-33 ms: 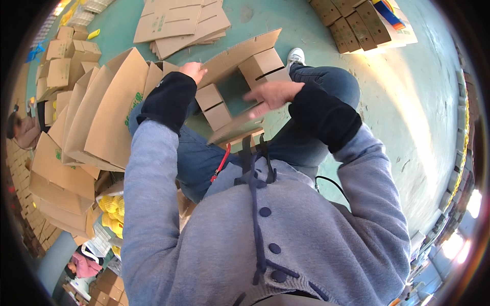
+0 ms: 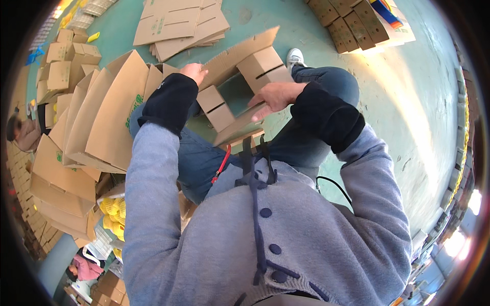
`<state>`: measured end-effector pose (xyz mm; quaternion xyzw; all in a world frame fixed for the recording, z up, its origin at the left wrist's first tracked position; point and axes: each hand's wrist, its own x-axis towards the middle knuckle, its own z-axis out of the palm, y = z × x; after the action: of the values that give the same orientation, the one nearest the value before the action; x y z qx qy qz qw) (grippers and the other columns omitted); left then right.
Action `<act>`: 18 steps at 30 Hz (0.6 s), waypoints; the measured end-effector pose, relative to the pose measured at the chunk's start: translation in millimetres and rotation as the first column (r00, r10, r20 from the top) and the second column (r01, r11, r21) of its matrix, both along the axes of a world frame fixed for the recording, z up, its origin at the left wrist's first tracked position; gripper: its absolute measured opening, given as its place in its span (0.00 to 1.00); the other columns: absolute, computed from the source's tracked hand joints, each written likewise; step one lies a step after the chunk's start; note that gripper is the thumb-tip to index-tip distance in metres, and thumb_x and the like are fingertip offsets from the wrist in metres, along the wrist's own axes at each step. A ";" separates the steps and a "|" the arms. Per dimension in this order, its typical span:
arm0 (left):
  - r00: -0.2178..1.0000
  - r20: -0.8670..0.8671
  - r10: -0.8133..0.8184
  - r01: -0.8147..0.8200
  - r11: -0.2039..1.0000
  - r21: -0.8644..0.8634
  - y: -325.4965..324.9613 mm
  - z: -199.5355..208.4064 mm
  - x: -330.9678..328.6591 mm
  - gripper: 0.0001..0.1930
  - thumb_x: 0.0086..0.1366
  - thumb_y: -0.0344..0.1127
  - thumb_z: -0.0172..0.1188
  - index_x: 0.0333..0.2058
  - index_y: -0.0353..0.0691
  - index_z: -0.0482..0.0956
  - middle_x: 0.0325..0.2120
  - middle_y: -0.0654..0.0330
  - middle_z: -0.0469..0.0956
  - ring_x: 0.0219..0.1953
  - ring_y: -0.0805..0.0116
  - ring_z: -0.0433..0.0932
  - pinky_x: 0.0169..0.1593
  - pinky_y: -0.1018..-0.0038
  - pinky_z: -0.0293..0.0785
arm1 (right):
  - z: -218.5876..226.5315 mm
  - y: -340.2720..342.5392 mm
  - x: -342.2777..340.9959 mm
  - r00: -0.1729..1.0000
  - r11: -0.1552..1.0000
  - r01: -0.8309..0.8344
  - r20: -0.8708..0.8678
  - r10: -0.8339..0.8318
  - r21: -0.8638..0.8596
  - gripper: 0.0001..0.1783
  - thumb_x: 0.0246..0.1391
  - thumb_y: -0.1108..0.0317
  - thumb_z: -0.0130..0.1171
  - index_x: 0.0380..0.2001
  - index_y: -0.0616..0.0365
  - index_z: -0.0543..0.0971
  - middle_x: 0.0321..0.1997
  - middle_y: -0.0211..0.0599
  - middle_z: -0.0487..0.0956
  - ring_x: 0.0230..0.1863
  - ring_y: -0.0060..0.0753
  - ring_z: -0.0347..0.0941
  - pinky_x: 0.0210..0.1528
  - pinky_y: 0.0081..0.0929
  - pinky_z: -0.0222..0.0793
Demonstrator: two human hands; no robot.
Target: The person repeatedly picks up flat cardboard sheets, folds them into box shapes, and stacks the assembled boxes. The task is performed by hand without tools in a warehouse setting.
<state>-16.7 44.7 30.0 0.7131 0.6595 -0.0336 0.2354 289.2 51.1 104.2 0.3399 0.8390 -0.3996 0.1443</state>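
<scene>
An open cardboard box sits between my bent legs, its two side flaps folded inward. Through the gap between them a greenish surface shows. The long far flap stands up, and my left hand is closed on its left end. At the near right corner my right hand pinches the near flap, thumb on the near side and fingers over the inner side. Part of the box's lower body is hidden by my legs and hands.
Several opened cartons stand nested at my left, with yellow net-wrapped items behind them. Flat cardboard sheets lie ahead. Stacked boxes with a tape roll stand at the far right. Other people are at the left rim.
My right hand has come in slightly and its fingers now close on the near flap, where they were blurred and spread before. The box has shifted a little; my left hand stays on the far flap.
</scene>
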 end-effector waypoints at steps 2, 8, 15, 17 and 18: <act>0.994 0.074 0.076 -0.079 0.996 0.041 -2.9 1.2 6.5 0.21 0.61 0.48 0.56 0.39 0.32 0.79 0.34 0.40 0.78 0.41 0.43 0.76 0.45 0.55 0.72 | 27.7 -1.3 5.9 0.987 0.987 -0.160 -0.010 0.160 -0.013 0.38 0.49 0.32 0.53 0.45 0.57 0.80 0.42 0.52 0.80 0.50 0.50 0.74 0.53 0.43 0.67; 0.900 0.263 0.349 -0.412 0.878 0.245 -22.1 -14.0 66.3 0.21 0.64 0.44 0.51 0.26 0.28 0.78 0.30 0.38 0.78 0.39 0.40 0.76 0.43 0.52 0.72 | 34.7 37.0 -29.4 0.966 0.912 0.147 -0.254 -0.048 0.384 0.49 0.43 0.35 0.61 0.55 0.67 0.68 0.45 0.57 0.78 0.48 0.54 0.75 0.49 0.42 0.69; 0.280 0.685 0.672 -0.526 0.705 -0.476 -82.2 -37.0 155.7 0.16 0.67 0.39 0.44 0.35 0.32 0.76 0.28 0.51 0.77 0.29 0.56 0.79 0.25 0.66 0.78 | -41.0 -24.4 -35.8 1.000 0.998 -0.019 0.008 0.019 -0.062 0.64 0.35 0.55 0.71 0.67 0.61 0.40 0.41 0.57 0.79 0.42 0.52 0.77 0.44 0.37 0.73; 0.182 0.729 0.660 -0.419 0.723 -0.550 -101.5 -24.0 159.2 0.15 0.68 0.40 0.47 0.40 0.35 0.77 0.32 0.54 0.78 0.35 0.57 0.79 0.30 0.67 0.79 | -53.0 -36.7 -18.9 0.916 0.853 0.370 -0.007 -0.400 -0.369 0.61 0.39 0.58 0.68 0.69 0.55 0.38 0.42 0.58 0.78 0.36 0.49 0.78 0.38 0.38 0.73; 0.120 0.751 0.649 -0.327 0.740 -0.587 -106.0 -14.3 159.6 0.16 0.68 0.41 0.48 0.43 0.36 0.78 0.35 0.55 0.79 0.39 0.57 0.79 0.32 0.67 0.79 | -55.8 -35.3 -7.6 0.932 0.897 0.316 -0.078 -0.355 -0.309 0.56 0.44 0.62 0.63 0.69 0.52 0.39 0.42 0.58 0.78 0.31 0.44 0.79 0.33 0.35 0.73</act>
<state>142.9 -61.3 15.7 0.2914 0.5816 0.3707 0.6629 281.6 15.8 48.4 0.4272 0.7073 -0.5594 0.0655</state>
